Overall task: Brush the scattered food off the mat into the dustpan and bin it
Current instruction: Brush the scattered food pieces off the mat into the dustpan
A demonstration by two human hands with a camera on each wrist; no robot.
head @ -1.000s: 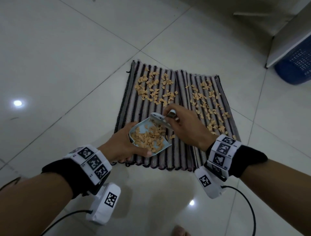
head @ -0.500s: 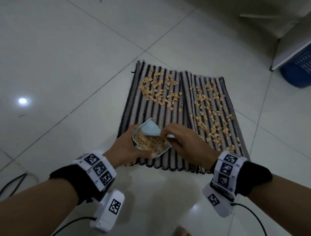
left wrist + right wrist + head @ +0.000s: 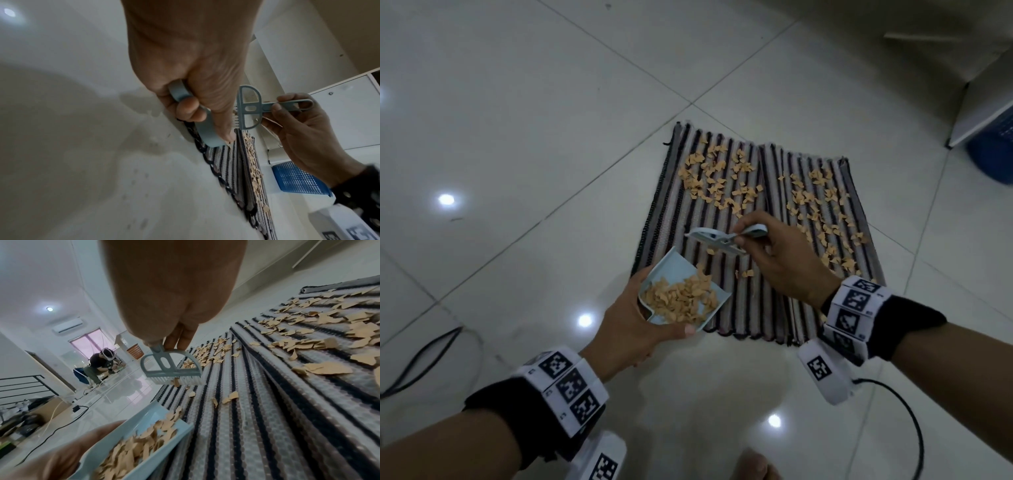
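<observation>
A striped mat (image 3: 667, 219) lies on the tiled floor with tan food flakes (image 3: 717, 181) scattered over its far half. My left hand (image 3: 635, 323) grips a small light-blue dustpan (image 3: 671, 267) at the mat's near left corner; a heap of flakes sits in it. The pan's underside (image 3: 205, 129) shows in the left wrist view. My right hand (image 3: 774, 253) pinches the handle of a small blue brush (image 3: 714, 238), held just above the mat beyond the pan. Its bristles (image 3: 176, 380) point down at the mat (image 3: 267, 402) near a few loose flakes (image 3: 230, 396).
A blue mesh bin (image 3: 993, 150) stands at the far right beside a white cabinet (image 3: 976, 113). Cables trail on the floor at the left (image 3: 421, 363) and the right (image 3: 907, 418). Another person (image 3: 98, 363) crouches far off across the room.
The brush has lifted out of the dustpan and moved away over the mat. The dustpan has swung left and now lies flatter at the mat's corner.
</observation>
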